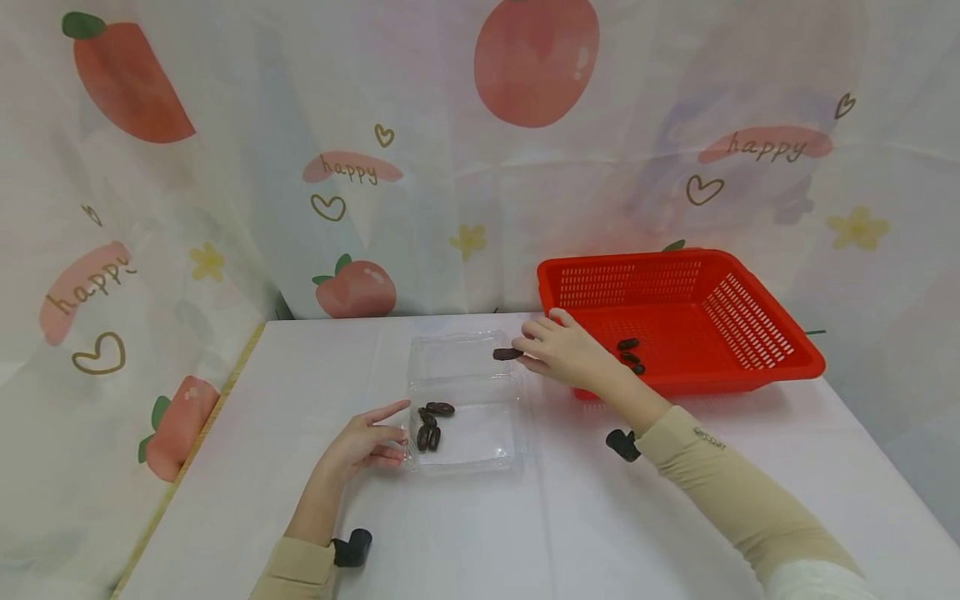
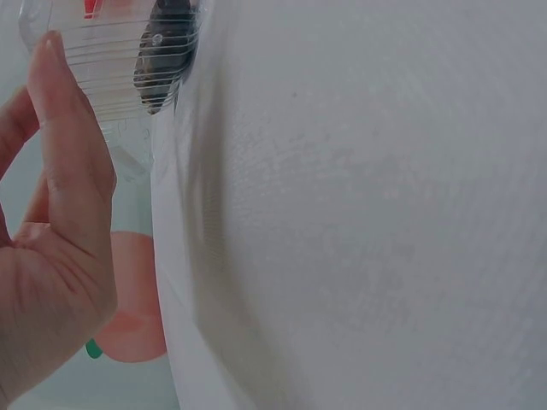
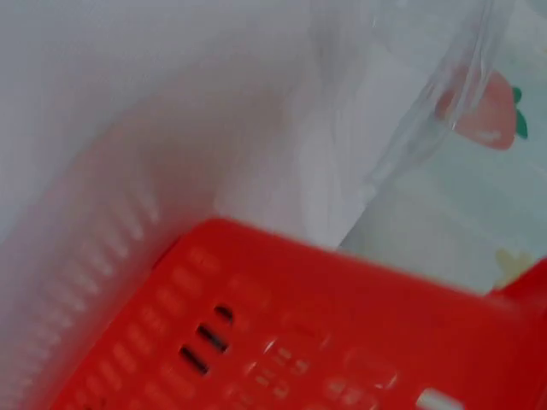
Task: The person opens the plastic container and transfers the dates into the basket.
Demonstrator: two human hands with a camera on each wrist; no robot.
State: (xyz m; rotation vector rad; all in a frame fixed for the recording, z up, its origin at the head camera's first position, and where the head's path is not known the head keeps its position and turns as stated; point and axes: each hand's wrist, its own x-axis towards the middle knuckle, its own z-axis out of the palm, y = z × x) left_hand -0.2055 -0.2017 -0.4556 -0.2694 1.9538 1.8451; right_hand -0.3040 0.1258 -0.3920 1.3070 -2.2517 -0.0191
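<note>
A person in beige sleeves pinches a dark brown, oblong, wrinkled fruit [image 1: 506,354] between the fingertips of the right hand [image 1: 558,350], holding it by the far right edge of a clear, hinged plastic container [image 1: 480,454] on a white-covered counter [image 1: 472,542]. The left hand [image 1: 367,442] touches the container's left side, its fingers loosely extended and apart, gripping nothing; the left wrist view shows the thumb beside the ridged clear wall, with a dark fruit visible behind it.

The container lies open, its two shallow halves one beyond the other. A small cluster of matching dark brown fruits [image 1: 434,439] sits at the left of the near half.

At the far right stands a rectangular red plastic basket [image 1: 795,346] with slotted walls. Three more dark fruits [image 1: 630,357] show in its near left part, just beside the right forearm.

Small black devices [image 1: 622,445] show at both sleeve cuffs. Behind the counter hangs a pale curtain [image 1: 442,92] printed with red fruits, yellow flowers, hearts and the word "happy."
</note>
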